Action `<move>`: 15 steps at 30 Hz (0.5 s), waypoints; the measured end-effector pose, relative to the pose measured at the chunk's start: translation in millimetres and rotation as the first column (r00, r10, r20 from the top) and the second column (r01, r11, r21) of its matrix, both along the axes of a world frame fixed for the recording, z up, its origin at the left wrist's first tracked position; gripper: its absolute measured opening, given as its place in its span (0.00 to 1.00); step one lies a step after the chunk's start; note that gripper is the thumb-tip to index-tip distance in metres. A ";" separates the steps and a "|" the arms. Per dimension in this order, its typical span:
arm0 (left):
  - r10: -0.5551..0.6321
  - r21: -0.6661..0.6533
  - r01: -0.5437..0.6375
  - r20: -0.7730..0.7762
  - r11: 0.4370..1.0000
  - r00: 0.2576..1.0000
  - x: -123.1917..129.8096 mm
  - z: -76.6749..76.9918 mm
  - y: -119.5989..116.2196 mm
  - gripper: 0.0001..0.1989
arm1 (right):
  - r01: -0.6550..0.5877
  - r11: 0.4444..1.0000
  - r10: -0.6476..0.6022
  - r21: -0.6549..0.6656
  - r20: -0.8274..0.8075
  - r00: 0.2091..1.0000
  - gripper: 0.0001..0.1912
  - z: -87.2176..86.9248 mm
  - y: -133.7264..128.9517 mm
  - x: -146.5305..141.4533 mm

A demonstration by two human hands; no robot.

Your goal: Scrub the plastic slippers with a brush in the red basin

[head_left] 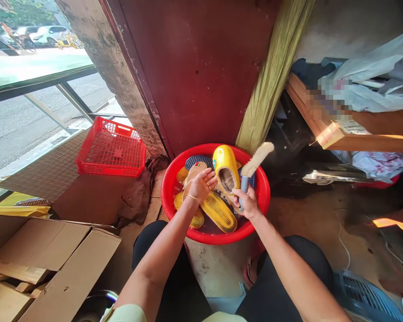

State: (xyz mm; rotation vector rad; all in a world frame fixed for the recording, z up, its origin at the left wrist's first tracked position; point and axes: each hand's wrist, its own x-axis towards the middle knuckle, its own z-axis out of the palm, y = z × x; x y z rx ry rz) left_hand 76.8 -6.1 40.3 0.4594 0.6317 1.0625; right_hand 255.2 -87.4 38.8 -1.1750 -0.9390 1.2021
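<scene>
A red basin (165,201) holds water and several shoes, among them a yellow-soled one (219,212) and a tan one with a small red decoration (195,170). Above the basin, my left hand (201,184) is spread with its palm turned up, beside a yellow clog (225,162) with a brown lining. My right hand (247,202) is wrapped round the grey handle of a brush (257,159) with pale bristles pointing up and right. The thumb of that hand also touches the heel edge of the clog.
Behind the basin stand a dark red door (201,76) and a yellow-green curtain (272,76). Left are a red crate (112,150) and cardboard boxes (70,273). A wooden shelf (372,129) with bags juts out at the right; a grey-blue fan (366,297) sits lower right.
</scene>
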 end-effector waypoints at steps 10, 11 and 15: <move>-0.085 -0.096 0.091 0.059 0.991 0.995 25.3 7.6 -18.0 0.34 | -0.153 0.972 0.163 -0.179 0.047 0.985 0.22 9.0 -16.2 -5.7; -0.044 -0.112 0.050 0.052 0.992 0.998 21.7 10.2 -14.3 0.32 | -0.101 0.983 0.126 -0.150 0.166 0.978 0.24 10.4 -17.5 -2.1; 0.150 -0.159 -0.142 0.036 0.977 0.988 5.3 12.4 3.2 0.31 | -0.109 0.994 0.100 -0.014 0.544 0.833 0.31 19.4 -33.8 17.9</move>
